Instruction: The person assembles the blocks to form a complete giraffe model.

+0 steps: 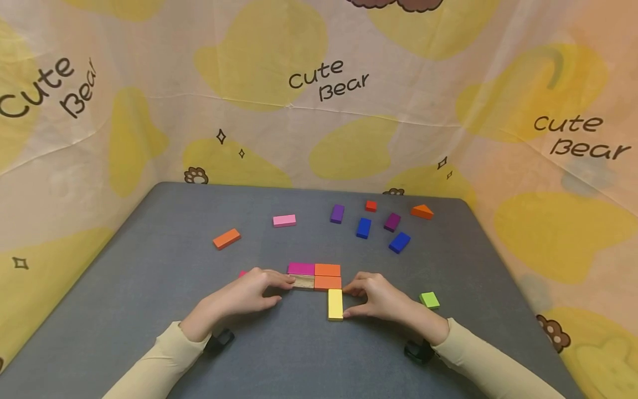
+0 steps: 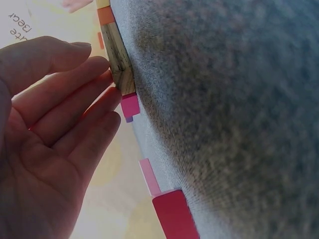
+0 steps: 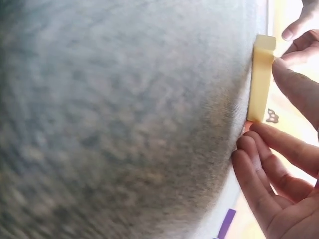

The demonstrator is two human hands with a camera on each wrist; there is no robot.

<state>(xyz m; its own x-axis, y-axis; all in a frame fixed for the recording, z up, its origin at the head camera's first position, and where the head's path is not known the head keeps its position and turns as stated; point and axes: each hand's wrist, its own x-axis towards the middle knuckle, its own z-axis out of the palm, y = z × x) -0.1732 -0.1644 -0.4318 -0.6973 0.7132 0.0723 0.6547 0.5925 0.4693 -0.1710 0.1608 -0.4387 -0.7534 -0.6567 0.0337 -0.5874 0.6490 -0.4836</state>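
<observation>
In the head view a small flat group of blocks lies on the grey table: a magenta block (image 1: 301, 269), two orange blocks, one of them the far orange block (image 1: 327, 270), and a bare-wood block (image 1: 303, 282). A yellow block (image 1: 335, 305) meets the near orange one and points toward me. My left hand (image 1: 254, 291) has its fingertips at the left end of the bare-wood block, thumb apart. On the right, my right hand (image 1: 379, 296) touches the yellow block's right side with its thumb; its extended fingers (image 3: 271, 134) lie by that block's far end.
Behind the group are a pink block (image 1: 284, 221), an orange block (image 1: 226, 239), two blue blocks, two purple ones, a small red block (image 1: 371, 206) and an orange triangle (image 1: 422, 211). A green block (image 1: 429, 300) lies beside my right wrist. A red block (image 2: 175, 214) lies near my left hand.
</observation>
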